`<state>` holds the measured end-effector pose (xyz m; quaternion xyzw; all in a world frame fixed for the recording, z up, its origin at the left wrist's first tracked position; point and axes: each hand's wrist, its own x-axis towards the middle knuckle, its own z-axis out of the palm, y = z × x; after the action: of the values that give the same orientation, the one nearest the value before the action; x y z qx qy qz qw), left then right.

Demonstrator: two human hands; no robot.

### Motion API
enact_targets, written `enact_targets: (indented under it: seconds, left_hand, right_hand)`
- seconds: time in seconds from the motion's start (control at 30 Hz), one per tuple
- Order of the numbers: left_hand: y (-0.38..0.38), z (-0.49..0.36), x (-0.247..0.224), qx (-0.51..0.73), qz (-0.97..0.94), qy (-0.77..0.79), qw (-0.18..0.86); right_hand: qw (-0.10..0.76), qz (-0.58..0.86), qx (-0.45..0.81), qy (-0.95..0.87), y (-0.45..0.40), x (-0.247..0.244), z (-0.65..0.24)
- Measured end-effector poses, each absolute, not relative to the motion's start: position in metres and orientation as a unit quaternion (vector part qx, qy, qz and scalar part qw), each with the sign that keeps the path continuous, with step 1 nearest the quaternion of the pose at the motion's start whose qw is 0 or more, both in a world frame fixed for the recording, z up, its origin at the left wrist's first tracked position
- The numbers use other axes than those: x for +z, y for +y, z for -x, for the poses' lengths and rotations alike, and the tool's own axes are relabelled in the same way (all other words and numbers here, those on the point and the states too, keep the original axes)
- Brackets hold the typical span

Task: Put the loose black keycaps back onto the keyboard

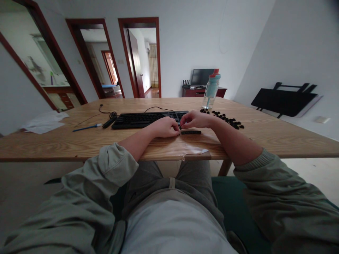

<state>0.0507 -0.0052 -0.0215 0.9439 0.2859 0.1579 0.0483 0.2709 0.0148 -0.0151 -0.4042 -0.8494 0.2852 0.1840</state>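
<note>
A black keyboard point(140, 120) lies across the table in front of me, its right part behind my hands. My left hand point(167, 127) rests at the keyboard's front edge, its fingers curled and tips pressed together; what they hold, if anything, is hidden. Beside it, my right hand point(197, 119) is closed in a pinch around something small and dark that I cannot make out. Just below that hand a long black bar point(191, 132), shaped like a space-bar keycap, lies on the table. Several small black pieces point(231, 121), apparently loose keycaps, are scattered to the right.
A clear bottle with a red and teal cap point(211, 90) stands at the back right. Left of the keyboard lie a blue brush point(86, 127), a black cable point(106, 112) and white papers point(43, 121). Torn clear film point(196, 151) covers the table's front edge point(153, 155).
</note>
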Motion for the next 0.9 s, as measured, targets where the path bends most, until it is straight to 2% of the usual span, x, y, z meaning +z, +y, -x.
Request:
enact_targets:
  seconds: [0.9]
  left_hand:
    - [-0.002, -0.043, -0.022, 0.151, -0.937, 0.307, 0.068]
  right_hand:
    - [0.123, 0.408, 0.29, -0.857, 0.007, -0.017, -0.259]
